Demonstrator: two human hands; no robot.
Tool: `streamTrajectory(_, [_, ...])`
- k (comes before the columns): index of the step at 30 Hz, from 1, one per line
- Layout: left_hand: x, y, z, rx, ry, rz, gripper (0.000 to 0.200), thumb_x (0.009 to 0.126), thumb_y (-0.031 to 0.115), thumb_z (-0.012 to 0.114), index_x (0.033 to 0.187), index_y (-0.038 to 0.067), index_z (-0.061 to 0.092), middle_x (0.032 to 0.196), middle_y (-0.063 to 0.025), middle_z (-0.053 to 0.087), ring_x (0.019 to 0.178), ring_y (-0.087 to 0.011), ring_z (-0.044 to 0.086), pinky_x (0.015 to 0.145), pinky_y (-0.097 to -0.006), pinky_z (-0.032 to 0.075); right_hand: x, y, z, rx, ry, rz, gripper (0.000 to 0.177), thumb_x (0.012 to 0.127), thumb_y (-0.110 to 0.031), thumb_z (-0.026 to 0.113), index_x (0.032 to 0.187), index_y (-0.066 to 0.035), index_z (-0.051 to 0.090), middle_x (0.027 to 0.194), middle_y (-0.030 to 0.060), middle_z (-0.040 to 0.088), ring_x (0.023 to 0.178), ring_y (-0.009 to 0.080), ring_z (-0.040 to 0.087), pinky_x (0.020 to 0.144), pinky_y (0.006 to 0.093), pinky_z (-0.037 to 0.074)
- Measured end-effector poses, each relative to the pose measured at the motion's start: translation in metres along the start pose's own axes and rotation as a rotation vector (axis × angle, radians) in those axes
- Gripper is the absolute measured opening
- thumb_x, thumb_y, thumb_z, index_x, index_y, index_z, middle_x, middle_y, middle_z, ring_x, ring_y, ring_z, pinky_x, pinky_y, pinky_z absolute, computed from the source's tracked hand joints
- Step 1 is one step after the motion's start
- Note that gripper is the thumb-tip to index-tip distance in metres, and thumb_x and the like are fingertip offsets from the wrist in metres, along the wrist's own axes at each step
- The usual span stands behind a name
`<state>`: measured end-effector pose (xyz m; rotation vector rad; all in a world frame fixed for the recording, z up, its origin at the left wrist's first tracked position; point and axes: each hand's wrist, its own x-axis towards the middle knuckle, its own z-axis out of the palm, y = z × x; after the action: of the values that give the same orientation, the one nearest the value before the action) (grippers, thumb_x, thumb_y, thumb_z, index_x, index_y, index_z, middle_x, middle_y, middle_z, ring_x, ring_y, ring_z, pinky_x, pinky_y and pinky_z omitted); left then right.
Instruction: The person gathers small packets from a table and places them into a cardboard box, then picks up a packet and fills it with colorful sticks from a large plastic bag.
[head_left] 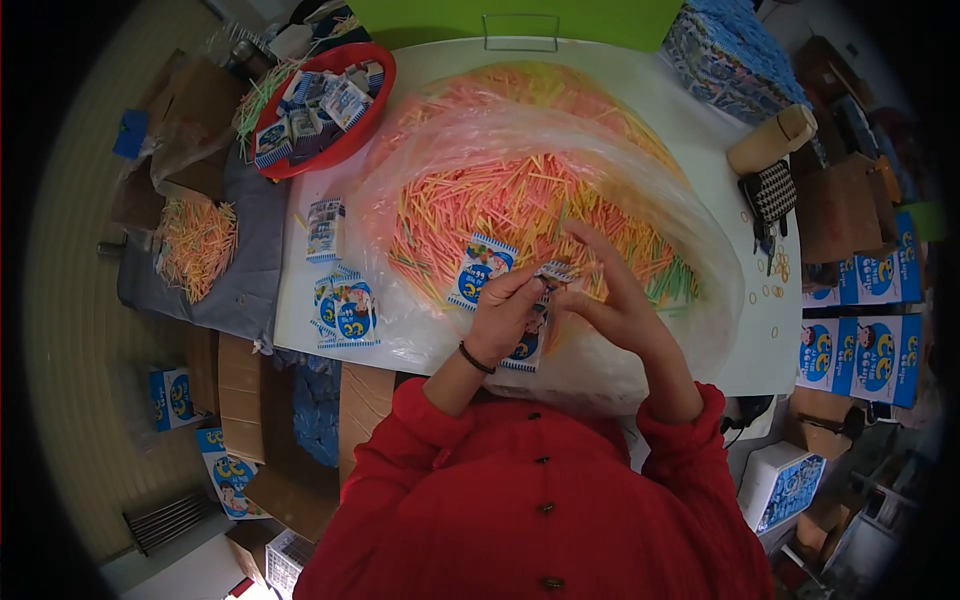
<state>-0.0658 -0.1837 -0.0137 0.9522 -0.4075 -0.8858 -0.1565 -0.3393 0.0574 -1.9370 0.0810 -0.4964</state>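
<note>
My left hand (503, 312), with a dark bracelet at the wrist, is closed on a small blue-and-white packet (524, 348) that hangs below its fingers. Close to its right, my right hand (612, 297) has its fingers spread and curved near the packet's top end; whether its fingertips touch anything is unclear. Both hands are over the near part of a large clear plastic bag (440, 135) full of pink, yellow and green sticks (520, 195). Another blue packet (481, 268) lies on the sticks just beyond my left hand.
Blue packets (355, 310) and a paler packet (326, 230) lie left of the bag. A red basin (378, 105) holds several packets. More sticks (196, 248) lie on grey cloth at left. A tan bottle (770, 140), a checked pouch (770, 190) and rubber bands (780, 265) are at right.
</note>
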Motion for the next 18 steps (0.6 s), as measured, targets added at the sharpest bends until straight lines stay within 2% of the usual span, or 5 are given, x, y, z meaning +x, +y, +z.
streamTrajectory(2, [0.010, 0.006, 0.005, 0.006, 0.004, 0.033, 0.033, 0.097, 0.006, 0.051, 0.129, -0.001, 0.055, 0.117, -0.0065, 0.064, 0.105, -0.0117, 0.059, 0.091, -0.0258, 0.046, 0.002, 0.003, -0.009, 0.059, 0.049, 0.007, 0.050, 0.083, -0.013, 0.070, 0.129, -0.006, 0.052, 0.126, 0.0123, 0.056, 0.114, 0.0286, 0.053, 0.101, 0.0384, 0.037])
streamTrajectory(7, [0.021, 0.014, 0.013, 0.257, -0.069, 0.264, 0.042, 0.090, 0.002, 0.061, 0.131, 0.002, 0.054, 0.121, -0.0101, 0.063, 0.115, -0.0177, 0.056, 0.098, -0.0298, 0.044, 0.001, 0.011, -0.012, -0.395, 0.272, -0.087, 0.016, 0.080, -0.006, 0.070, 0.096, -0.006, 0.065, 0.089, 0.0059, 0.065, 0.091, 0.0245, 0.061, 0.086, 0.0366, 0.044])
streamTrajectory(12, [-0.016, 0.029, 0.000, 0.455, 0.044, 0.148, 0.041, 0.082, -0.001, 0.070, 0.121, 0.001, 0.059, 0.115, -0.0097, 0.064, 0.103, -0.0182, 0.062, 0.090, -0.0304, 0.048, -0.014, -0.006, 0.009, -0.241, 0.084, -0.101, 0.015, 0.082, -0.004, 0.068, 0.096, -0.005, 0.063, 0.091, 0.0074, 0.063, 0.087, 0.0211, 0.060, 0.080, 0.0311, 0.046])
streamTrajectory(14, [-0.051, 0.040, -0.010, 0.553, 0.156, 0.445, 0.033, 0.084, -0.001, 0.068, 0.116, 0.000, 0.059, 0.106, -0.0081, 0.064, 0.093, -0.0163, 0.063, 0.081, -0.0293, 0.051, -0.022, -0.010, 0.009, -0.071, 0.014, -0.069, 0.014, 0.083, -0.003, 0.067, 0.097, -0.005, 0.062, 0.091, 0.0073, 0.063, 0.085, 0.0192, 0.059, 0.079, 0.0289, 0.046])
streamTrajectory(18, [-0.103, 0.100, -0.044, 0.564, 0.776, 0.335, 0.028, 0.092, 0.001, 0.059, 0.119, -0.002, 0.054, 0.093, -0.0062, 0.064, 0.079, -0.0107, 0.061, 0.067, -0.0243, 0.052, -0.044, 0.009, -0.028, 0.207, 0.251, 0.142, 0.017, 0.089, -0.002, 0.062, 0.105, -0.002, 0.059, 0.094, 0.0067, 0.061, 0.086, 0.0139, 0.058, 0.078, 0.0265, 0.046])
